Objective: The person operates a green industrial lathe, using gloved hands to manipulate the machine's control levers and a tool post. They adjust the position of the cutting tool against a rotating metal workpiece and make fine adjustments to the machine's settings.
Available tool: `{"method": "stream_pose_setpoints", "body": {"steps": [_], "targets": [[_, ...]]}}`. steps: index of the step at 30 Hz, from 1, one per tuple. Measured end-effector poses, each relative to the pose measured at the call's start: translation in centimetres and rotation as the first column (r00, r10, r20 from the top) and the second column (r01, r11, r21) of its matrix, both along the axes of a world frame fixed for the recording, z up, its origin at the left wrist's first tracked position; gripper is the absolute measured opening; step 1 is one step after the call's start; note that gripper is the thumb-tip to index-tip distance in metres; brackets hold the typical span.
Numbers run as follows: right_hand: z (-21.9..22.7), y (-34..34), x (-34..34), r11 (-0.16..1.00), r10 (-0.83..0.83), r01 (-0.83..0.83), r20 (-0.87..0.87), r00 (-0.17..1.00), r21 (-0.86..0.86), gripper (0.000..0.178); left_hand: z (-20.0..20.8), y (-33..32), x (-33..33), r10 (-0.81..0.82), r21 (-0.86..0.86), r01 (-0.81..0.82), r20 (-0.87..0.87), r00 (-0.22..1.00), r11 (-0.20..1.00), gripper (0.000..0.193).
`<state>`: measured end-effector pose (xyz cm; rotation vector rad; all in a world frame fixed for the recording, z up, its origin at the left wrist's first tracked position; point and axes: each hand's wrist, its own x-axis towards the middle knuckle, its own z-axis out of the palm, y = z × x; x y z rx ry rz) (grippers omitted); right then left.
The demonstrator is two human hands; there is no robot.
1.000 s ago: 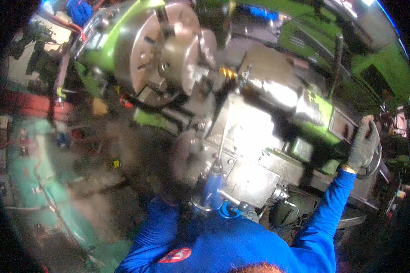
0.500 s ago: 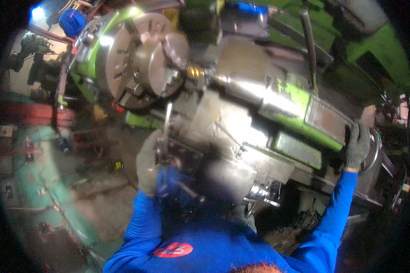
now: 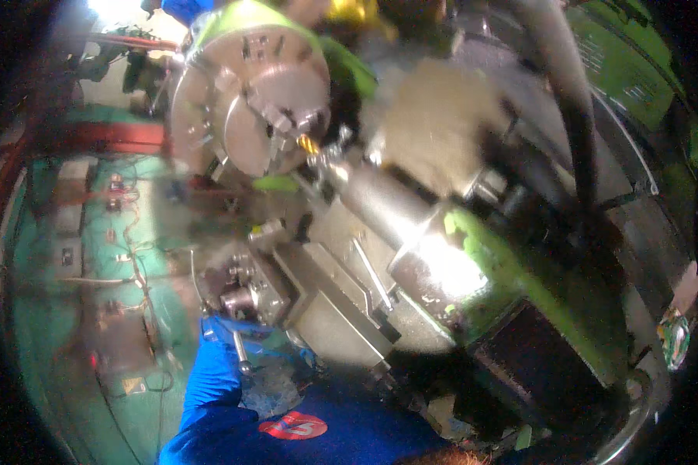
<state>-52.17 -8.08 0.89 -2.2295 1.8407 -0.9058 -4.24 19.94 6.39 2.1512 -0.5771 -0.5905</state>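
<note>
My left sleeve, blue, reaches up to the tool post on the lathe's cross slide. The hand at its end is lost in blur and shadow behind the tool post, so its fingers do not show. Beside the cuff stands a ball-ended lever. My right hand and forearm are out of sight. Farther up, a round metal workpiece sits in the big lathe chuck. A gold-coloured drill bit points at the workpiece from the tailstock quill, close to its face.
The green tailstock body fills the right middle. A blurred tan surface lies behind the quill, with a thick dark upright bar farther right. On the left is a green surface with cables and boxes, below a red beam.
The view has turned and shifted right. My right hand, earlier on the tailstock's far end, has left the picture. My left hand, visible in a grey glove before, is now obscured.
</note>
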Motion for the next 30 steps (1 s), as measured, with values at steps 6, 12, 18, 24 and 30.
{"method": "stream_pose_setpoints", "body": {"steps": [6,12,18,24,30], "targets": [[0.6,-0.4,-0.8,1.000,-0.004,0.002,0.066,0.998,0.023,0.027,0.3,-1.5,-0.2,-0.018,0.032,0.017,0.007,1.000,0.999,0.039],[0.3,0.7,-2.4,0.999,0.022,-0.024,0.079,0.997,0.023,0.028,0.4,-0.1,-1.2,-0.036,0.003,0.035,0.052,0.998,0.999,0.039],[0.4,2.2,-5.2,0.998,0.054,-0.062,0.198,0.979,0.031,0.029,0.1,1.9,-1.3,-0.115,-0.073,0.120,0.073,0.991,0.990,0.038],[2.1,1.7,-5.2,0.972,0.133,-0.191,-0.352,0.927,-0.135,0.034,0.2,2.5,-0.1,-0.210,-0.158,0.233,0.146,0.967,0.960,0.037],[1.8,1.8,-4.7,0.991,-0.081,0.040,-0.339,0.937,-0.125,0.046,0.0,3.7,0.2,-0.273,-0.207,0.314,0.203,0.940,0.927,0.037]]}}
